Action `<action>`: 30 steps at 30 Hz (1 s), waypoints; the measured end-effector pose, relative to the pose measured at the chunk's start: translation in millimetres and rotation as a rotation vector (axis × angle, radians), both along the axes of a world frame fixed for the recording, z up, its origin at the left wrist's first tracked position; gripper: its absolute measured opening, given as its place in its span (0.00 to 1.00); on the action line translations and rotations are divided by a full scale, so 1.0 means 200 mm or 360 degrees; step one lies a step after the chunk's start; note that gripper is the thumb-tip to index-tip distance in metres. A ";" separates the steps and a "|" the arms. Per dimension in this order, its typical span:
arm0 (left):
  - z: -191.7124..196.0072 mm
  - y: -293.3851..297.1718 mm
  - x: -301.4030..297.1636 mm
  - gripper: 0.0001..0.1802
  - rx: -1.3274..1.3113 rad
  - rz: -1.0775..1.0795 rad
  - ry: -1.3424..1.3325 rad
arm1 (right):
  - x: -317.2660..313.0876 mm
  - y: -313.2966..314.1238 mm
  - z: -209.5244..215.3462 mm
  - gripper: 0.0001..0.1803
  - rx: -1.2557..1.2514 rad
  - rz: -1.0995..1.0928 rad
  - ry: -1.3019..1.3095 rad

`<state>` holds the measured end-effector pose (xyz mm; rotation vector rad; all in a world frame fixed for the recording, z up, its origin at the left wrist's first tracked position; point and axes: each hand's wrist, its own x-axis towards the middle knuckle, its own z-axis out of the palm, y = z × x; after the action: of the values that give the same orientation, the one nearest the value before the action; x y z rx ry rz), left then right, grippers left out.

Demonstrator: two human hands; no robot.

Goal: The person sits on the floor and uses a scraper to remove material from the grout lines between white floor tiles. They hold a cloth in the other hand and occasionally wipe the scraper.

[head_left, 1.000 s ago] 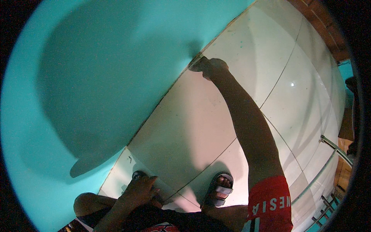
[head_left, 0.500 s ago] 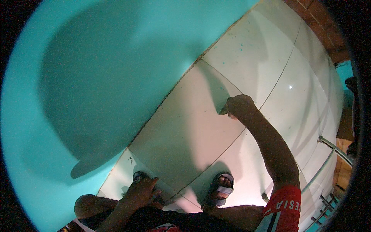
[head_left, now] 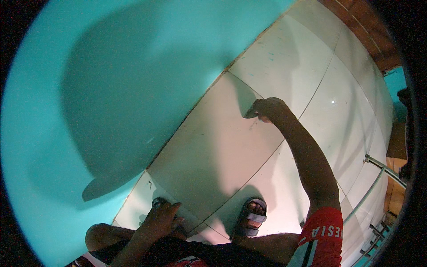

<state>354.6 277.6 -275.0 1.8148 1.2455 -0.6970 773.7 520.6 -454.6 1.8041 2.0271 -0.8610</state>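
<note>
My right hand (head_left: 269, 109) is low over the pale floor tiles (head_left: 200, 147), its fingers closed. At its fingertips a small dark grey, flat-looking edge (head_left: 250, 113) shows; most of it is hidden by the fingers and merges with the hand's shadow, so I cannot make out its kind. Small dark marks lie on the tile just below the hand. My left hand (head_left: 161, 219) hangs in front of my bent left leg, above the left sandal (head_left: 159, 202). Its fingers are apart, with nothing visible in them.
A turquoise wall (head_left: 40, 133) meets the tiles along a slanting edge, a large shadow on it. Blue specks (head_left: 271, 55) dot a farther tile. My right foot wears a strapped sandal (head_left: 252, 218). A metal tube frame (head_left: 384, 168) stands at right; brown-red flooring (head_left: 360, 26) lies beyond.
My right hand has moved a little left and farther away across the tile, still closed. The left hand has hardly moved. My view has shifted slightly.
</note>
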 end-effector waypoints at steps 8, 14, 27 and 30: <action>0.00 0.01 0.01 0.30 -0.0100 -0.0036 0.0041 | 0.02 0.03 -0.02 0.07 0.0117 0.0087 -0.0089; -0.04 0.00 0.00 0.30 0.0092 -0.0088 -0.0052 | -0.04 0.13 -0.10 0.08 0.0177 -0.0001 -0.0121; -0.01 -0.01 0.01 0.30 -0.0045 -0.0072 0.0046 | 0.14 -0.21 0.16 0.11 0.0149 0.0016 -0.0071; -0.02 0.00 0.02 0.30 -0.0030 -0.0119 0.0068 | 0.10 -0.13 0.16 0.08 -0.0052 0.0046 -0.0166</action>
<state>359.1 277.7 -278.0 1.8473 1.1999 -0.7902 792.8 494.1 -421.9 1.7598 1.9585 -0.7702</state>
